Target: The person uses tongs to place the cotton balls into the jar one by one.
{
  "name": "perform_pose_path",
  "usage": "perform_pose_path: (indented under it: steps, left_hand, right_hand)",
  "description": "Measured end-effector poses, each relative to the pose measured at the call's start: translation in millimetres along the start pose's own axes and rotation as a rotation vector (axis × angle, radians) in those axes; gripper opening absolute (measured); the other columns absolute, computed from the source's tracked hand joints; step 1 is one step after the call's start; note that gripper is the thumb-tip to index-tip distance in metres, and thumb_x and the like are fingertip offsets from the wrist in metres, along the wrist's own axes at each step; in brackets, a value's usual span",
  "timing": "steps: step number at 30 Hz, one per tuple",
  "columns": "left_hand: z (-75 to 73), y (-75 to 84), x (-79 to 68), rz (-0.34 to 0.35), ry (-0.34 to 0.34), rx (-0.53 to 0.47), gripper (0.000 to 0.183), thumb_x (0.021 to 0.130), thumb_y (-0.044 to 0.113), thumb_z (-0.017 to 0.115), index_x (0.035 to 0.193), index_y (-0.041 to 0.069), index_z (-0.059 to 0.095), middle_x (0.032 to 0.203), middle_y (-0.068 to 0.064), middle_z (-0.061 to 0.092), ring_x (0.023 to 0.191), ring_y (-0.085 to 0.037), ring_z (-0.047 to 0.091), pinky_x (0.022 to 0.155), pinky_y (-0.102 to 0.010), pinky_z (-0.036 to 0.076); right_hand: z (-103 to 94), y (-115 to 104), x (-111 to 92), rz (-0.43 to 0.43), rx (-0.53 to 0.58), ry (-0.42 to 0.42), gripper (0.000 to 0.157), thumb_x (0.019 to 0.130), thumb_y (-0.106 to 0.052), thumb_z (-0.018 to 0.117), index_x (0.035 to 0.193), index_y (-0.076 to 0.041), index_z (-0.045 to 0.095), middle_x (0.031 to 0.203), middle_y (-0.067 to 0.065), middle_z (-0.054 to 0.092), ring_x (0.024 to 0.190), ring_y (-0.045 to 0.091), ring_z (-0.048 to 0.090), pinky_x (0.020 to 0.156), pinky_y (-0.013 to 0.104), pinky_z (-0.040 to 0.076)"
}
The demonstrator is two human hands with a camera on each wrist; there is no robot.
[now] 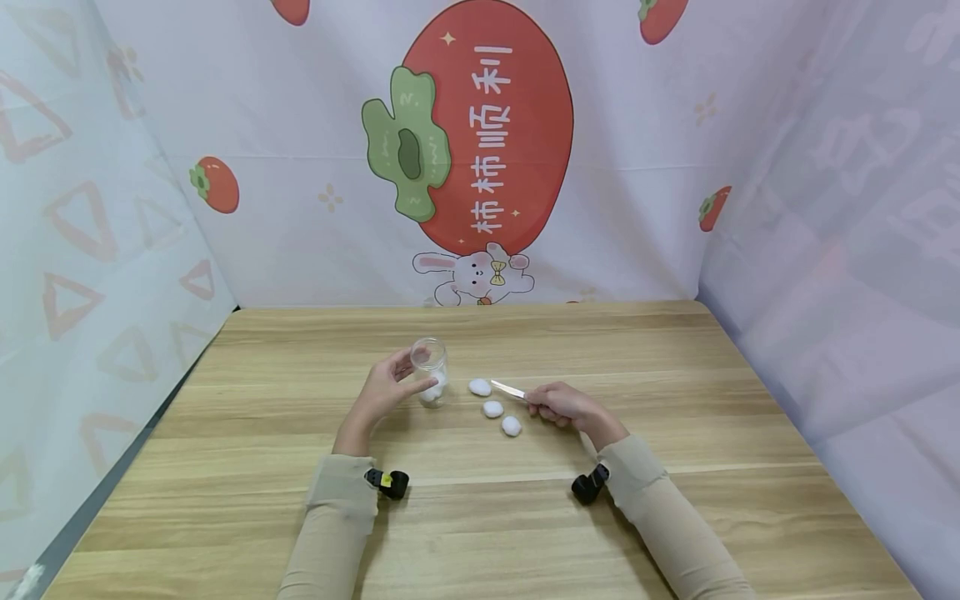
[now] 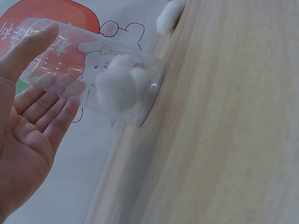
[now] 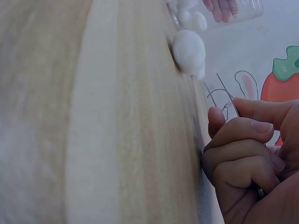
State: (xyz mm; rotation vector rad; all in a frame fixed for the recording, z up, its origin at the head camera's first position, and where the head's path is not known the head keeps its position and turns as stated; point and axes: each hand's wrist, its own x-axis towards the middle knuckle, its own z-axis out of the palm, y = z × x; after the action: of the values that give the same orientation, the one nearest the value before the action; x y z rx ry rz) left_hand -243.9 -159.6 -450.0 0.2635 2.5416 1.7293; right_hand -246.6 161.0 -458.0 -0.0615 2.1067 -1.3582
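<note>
My left hand (image 1: pixel 385 388) holds a clear jar (image 1: pixel 429 357) that stands upright on the table, its thumb on the near side and the fingers round the far side. Several white cotton balls (image 2: pixel 119 88) lie at the bottom of the jar, seen through its wall in the left wrist view. My right hand (image 1: pixel 564 404) grips silver tweezers (image 1: pixel 510 390) pointing left. In the right wrist view the two thin tips stand apart, with nothing between them. Right by the tips lies one loose cotton ball (image 1: pixel 480 387). A second cotton ball (image 1: pixel 492 409) and a third cotton ball (image 1: pixel 512 426) lie nearer me.
The wood-grain table (image 1: pixel 480 525) runs back to a white cloth backdrop (image 1: pixel 300 242) printed with persimmons and a rabbit. Cloth also hangs along both sides. A small black camera (image 1: pixel 393 484) sits on my left wrist, another camera (image 1: pixel 588 485) on my right.
</note>
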Motion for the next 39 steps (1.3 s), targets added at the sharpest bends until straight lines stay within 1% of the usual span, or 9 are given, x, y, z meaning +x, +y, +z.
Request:
perform_pose_path:
  steps: [4,11,18,27,39]
  left_hand:
    - [0.1,0.3,-0.2,-0.001,-0.001,-0.004,0.064,0.081,0.026,0.078,0.136,0.009,0.051,0.142,-0.015,0.055,0.136,-0.034,0.049,0.118,-0.043,0.040]
    - [-0.7,0.6,-1.9,0.017,-0.007,0.001,0.063,0.082,0.026,0.077,0.137,0.009,0.051,0.142,-0.016,0.054,0.135,-0.035,0.049,0.117,-0.045,0.040]
    - [-0.7,0.4,-0.7,0.008,-0.004,0.001,0.064,0.081,0.028,0.078,0.137,0.009,0.051,0.142,-0.016,0.055,0.136,-0.034,0.049,0.118,-0.044,0.041]
    - [-0.1,-0.4,-0.5,0.006,-0.007,-0.005,0.063,0.082,0.028,0.077,0.136,0.011,0.052,0.142,-0.014,0.055,0.136,-0.033,0.049,0.118,-0.044,0.040]
    - [-0.2,-1.0,-0.4,0.006,-0.005,-0.008,0.061,0.082,0.027,0.078,0.135,0.010,0.053,0.141,-0.015,0.055,0.136,-0.033,0.049,0.118,-0.044,0.040]
  right_hand:
    - [0.0,-0.5,-0.2,0.005,-0.025,-0.001,0.031,0.099,-0.028,0.050,0.074,-0.011,0.057,0.050,-0.010,0.036,0.044,0.003,0.026,0.040,0.015,0.022]
    - [-0.4,-2.2,1.5,0.023,-0.053,-0.010,0.030,0.098,-0.028,0.052,0.073,-0.011,0.057,0.051,-0.009,0.036,0.044,0.004,0.026,0.041,0.016,0.021]
    - [-0.1,-3.7,2.8,0.031,-0.071,-0.018,0.031,0.098,-0.029,0.052,0.074,-0.010,0.057,0.051,-0.008,0.037,0.044,0.004,0.026,0.041,0.016,0.021]
    - [1.8,-5.8,4.3,0.040,-0.071,-0.020,0.030,0.098,-0.027,0.052,0.073,-0.011,0.057,0.050,-0.009,0.036,0.044,0.003,0.026,0.040,0.016,0.020]
    - [4.2,-8.2,5.9,0.042,-0.078,-0.022,0.031,0.098,-0.027,0.051,0.072,-0.011,0.056,0.050,-0.009,0.035,0.044,0.003,0.025,0.040,0.016,0.020]
